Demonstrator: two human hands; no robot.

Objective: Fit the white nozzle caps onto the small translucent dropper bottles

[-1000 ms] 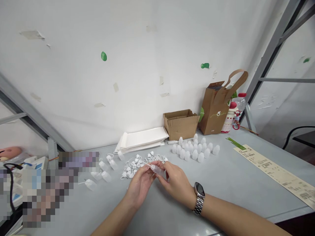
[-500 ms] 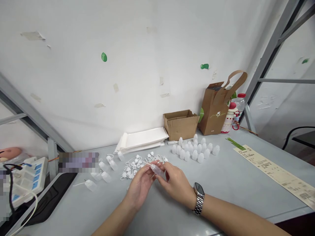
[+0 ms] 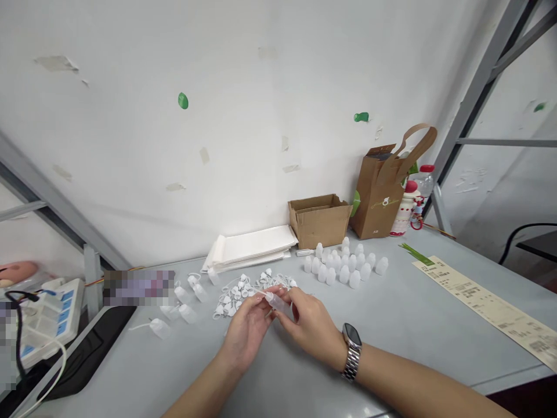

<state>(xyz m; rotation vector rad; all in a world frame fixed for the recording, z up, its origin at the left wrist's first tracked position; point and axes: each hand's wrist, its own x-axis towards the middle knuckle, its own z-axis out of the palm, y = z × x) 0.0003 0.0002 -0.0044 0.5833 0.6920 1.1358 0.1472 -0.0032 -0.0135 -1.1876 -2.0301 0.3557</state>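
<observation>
Between both hands is a small translucent plastic dropper bottle (image 3: 278,303), lying tilted with its white nozzle end toward the left. My right hand (image 3: 314,325), wearing a watch, grips the bottle body between thumb and fingers. My left hand (image 3: 250,331) is closed around the nozzle end, its thumb and fingertips at the white cap (image 3: 268,296); the fingers partly hide it. Just behind the hands lies a pile of white caps with thin straps (image 3: 237,293). Several capless bottles (image 3: 343,267) stand upright to the right. Capped bottles (image 3: 187,313) lie at the left.
At the back are white packets (image 3: 256,247), an open cardboard box (image 3: 322,223) and a brown paper bag (image 3: 378,197) beside a drink bottle (image 3: 425,180). A long printed paper strip (image 3: 478,302) lies right. A power strip (image 3: 58,319) and cables are at far left.
My hands stay almost in place around the bottle. The left fingers have shifted slightly at the nozzle end; the things on the table have not moved.
</observation>
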